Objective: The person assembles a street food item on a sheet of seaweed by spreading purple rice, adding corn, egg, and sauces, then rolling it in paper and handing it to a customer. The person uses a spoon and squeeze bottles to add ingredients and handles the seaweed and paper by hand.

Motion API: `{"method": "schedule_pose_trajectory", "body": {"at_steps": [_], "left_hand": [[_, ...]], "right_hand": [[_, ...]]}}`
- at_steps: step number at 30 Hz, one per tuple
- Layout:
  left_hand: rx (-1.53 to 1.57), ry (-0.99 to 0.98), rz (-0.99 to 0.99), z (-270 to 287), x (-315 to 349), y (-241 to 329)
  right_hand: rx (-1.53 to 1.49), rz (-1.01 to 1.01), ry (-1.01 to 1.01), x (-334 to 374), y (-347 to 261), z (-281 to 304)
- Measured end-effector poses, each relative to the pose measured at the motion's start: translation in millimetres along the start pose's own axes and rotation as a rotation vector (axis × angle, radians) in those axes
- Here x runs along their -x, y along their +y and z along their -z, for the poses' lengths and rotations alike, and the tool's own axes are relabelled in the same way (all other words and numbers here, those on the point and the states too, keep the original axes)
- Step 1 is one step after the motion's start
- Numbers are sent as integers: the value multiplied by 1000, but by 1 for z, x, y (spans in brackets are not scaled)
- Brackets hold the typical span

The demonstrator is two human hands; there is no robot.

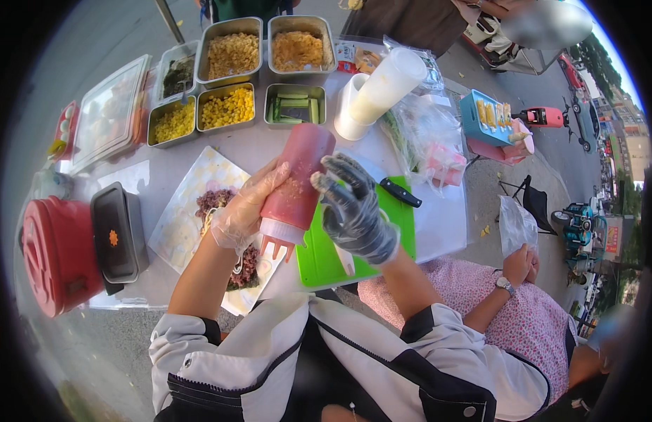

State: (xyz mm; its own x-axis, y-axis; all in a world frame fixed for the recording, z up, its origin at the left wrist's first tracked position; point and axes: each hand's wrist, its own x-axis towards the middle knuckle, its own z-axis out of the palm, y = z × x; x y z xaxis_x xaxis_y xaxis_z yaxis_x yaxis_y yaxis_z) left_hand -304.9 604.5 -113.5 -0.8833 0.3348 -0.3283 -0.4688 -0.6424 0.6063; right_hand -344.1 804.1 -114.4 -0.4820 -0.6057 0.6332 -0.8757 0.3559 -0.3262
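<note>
My left hand [254,200], in a clear plastic glove, grips a squeeze bottle [298,169] of red sauce. The bottle is tilted with its white cap and several red nozzle tips pointing down toward me. Close beside it, on the right, my right hand [354,211] wears a dark glove under clear plastic; its fingers are apart and slightly bent, and it holds nothing. Below my left arm, purple rice [245,274] lies on a sheet of paper [178,232], partly hidden by the forearm. Under my right hand is a green cutting board [315,260] with a black-handled knife [400,192].
Metal tins of crumbly filling [232,56], yellow corn [227,107] and cucumber strips [296,111] line the back. White cups [386,77] and plastic bags [431,141] stand right. A red bucket [59,253] and dark tin [118,232] sit left. A person [481,302] sits close at right.
</note>
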Motion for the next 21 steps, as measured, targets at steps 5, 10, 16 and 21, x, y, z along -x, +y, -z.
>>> {"method": "schedule_pose_trajectory", "body": {"at_steps": [5,10,16,21], "left_hand": [[-279,137,-304,28,77,-7],[-620,387,-569,75,138,-10],[-409,810,-589,118,235,-56],[-230,983,-559,141,284,-85]], "right_hand": [[-1419,-1079,-48,-20,-90,-62],[-1490,-1159,-25,-29,-128,-107],[-1193,-1003,-5,4,-144,-153],[-1033,-966,5,20,-169,-142]]}}
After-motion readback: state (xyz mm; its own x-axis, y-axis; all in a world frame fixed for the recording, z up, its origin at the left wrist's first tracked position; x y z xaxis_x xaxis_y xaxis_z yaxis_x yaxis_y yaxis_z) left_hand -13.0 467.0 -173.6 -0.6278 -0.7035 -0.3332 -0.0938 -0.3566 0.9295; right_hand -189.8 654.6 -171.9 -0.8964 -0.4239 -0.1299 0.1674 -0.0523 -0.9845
